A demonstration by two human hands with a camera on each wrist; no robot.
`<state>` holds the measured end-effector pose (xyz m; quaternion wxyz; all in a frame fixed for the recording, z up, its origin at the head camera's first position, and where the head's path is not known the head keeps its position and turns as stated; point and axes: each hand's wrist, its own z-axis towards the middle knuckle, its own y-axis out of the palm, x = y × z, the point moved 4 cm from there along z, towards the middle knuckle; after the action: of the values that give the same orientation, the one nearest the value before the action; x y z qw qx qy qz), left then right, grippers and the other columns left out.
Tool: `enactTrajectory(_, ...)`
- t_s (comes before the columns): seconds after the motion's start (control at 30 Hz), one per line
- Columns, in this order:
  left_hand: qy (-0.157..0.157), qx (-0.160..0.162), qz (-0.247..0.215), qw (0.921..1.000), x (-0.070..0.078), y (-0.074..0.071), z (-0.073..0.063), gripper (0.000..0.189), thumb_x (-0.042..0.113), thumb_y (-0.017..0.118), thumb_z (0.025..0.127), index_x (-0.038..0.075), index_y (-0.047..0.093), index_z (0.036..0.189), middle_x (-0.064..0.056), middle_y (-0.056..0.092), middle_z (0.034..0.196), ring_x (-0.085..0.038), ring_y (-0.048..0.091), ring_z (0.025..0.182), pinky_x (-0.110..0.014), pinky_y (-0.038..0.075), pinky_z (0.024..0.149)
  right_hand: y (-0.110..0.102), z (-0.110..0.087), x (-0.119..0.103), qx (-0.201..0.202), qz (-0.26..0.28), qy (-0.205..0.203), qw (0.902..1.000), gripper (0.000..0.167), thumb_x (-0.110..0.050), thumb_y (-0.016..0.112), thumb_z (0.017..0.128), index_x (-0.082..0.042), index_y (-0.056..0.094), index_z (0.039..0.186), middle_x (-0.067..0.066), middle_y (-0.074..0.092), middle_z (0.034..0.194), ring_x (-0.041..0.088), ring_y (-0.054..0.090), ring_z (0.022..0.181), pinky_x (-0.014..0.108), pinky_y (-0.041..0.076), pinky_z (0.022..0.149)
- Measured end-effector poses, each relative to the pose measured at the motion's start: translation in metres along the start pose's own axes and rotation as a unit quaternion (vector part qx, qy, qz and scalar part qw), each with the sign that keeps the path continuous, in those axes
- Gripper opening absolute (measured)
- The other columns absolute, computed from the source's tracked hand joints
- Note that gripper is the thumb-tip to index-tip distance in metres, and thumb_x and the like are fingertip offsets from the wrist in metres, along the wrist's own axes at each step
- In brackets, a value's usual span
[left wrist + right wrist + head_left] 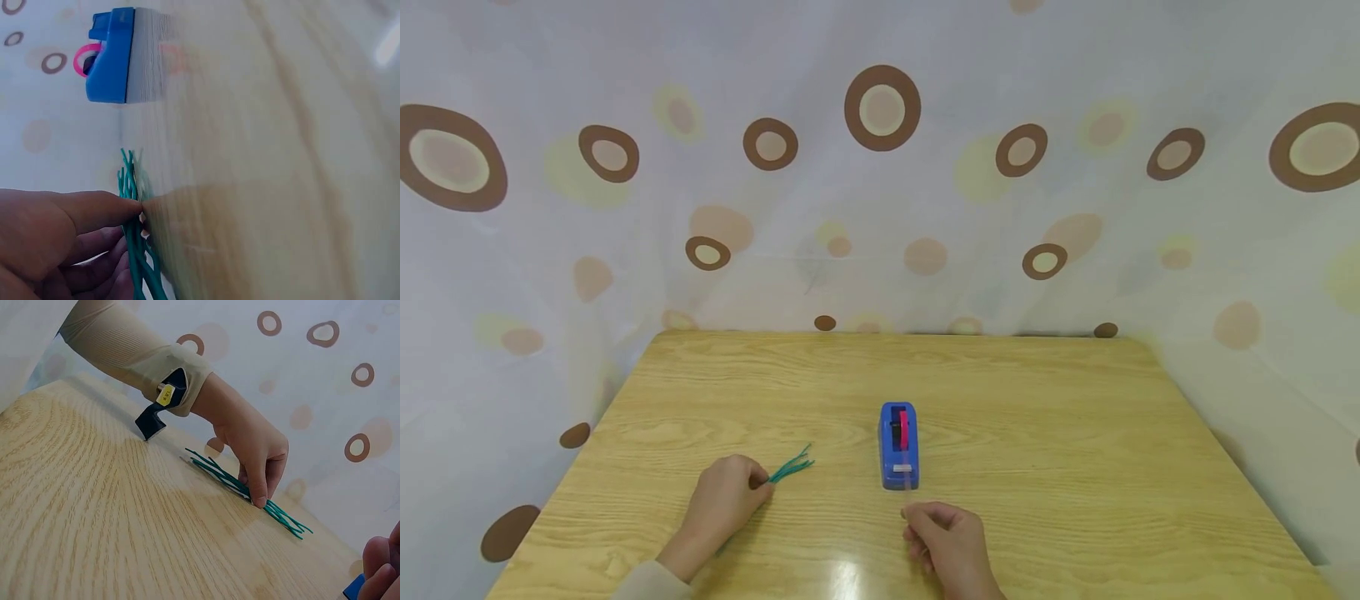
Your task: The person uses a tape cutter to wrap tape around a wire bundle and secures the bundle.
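A bundle of thin green strands (791, 469) is pinched in the left hand (725, 502), the thumb closed against the fingers and the remaining fingers bent beneath. The strands pass through that pinch: a short, splayed set of tips reaches beyond the thumb toward the middle of the table (1075, 425), and the rest runs back under the palm toward the forearm, as the left wrist view shows with the stems spreading below the fingertips. In the right wrist view, loose ends stick out on both sides of the grip, low over the wood grain; whether the strands rest on the surface right at the fingertips or sit slightly raised is hard to tell. To the right of the bundle, and apart from it, stands a blue tape dispenser (888, 458) with a pink tape roll (904, 429) in its slot. A narrow, clear strip of tape (907, 497) runs from the roll over the dispenser's front edge to the right hand (949, 543), which pinches its end between thumb and forefinger, the other fingers loosely curled. That hand is just in front of the dispenser, well apart from the strands. A light sleeve (652, 582) covers the left forearm, and a circle-patterned cloth (925, 204) hangs behind the table.
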<state>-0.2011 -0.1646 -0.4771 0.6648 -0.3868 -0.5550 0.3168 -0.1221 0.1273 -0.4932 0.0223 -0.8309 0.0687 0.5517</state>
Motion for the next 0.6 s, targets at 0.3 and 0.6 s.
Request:
enactTrajectory(0.3, 0.011, -0.035, 0.005, 0.9993, 0.0029, 0.0011, -0.0009, 0.01, 0.006, 0.077, 0.083, 0.008, 0.07, 0.077, 0.004, 0.062, 0.072, -0.01, 0.059, 0.066, -0.03, 0.053, 0.061, 0.0005, -0.0018, -0.0025, 0.007, 0.006, -0.004, 0.9999, 0.021, -0.015, 0.071, 0.091, 0.005, 0.072, 0.097, 0.002, 0.066, 0.07, 0.009, 0.054, 0.054, 0.018, 0.04, 0.045)
enactTrajectory(0.6, 0.014, -0.054, 0.021, 0.9982, 0.003, 0.0022, -0.0032, 0.01, 0.007, 0.072, 0.087, 0.005, 0.066, 0.08, 0.003, 0.058, 0.073, -0.01, 0.054, 0.065, -0.027, 0.05, 0.06, 0.0006, -0.0012, -0.001, 0.01, -0.008, 0.022, 0.9997, 0.021, -0.017, 0.07, 0.092, 0.004, 0.072, 0.099, 0.003, 0.067, 0.073, 0.01, 0.054, 0.057, 0.02, 0.042, 0.047)
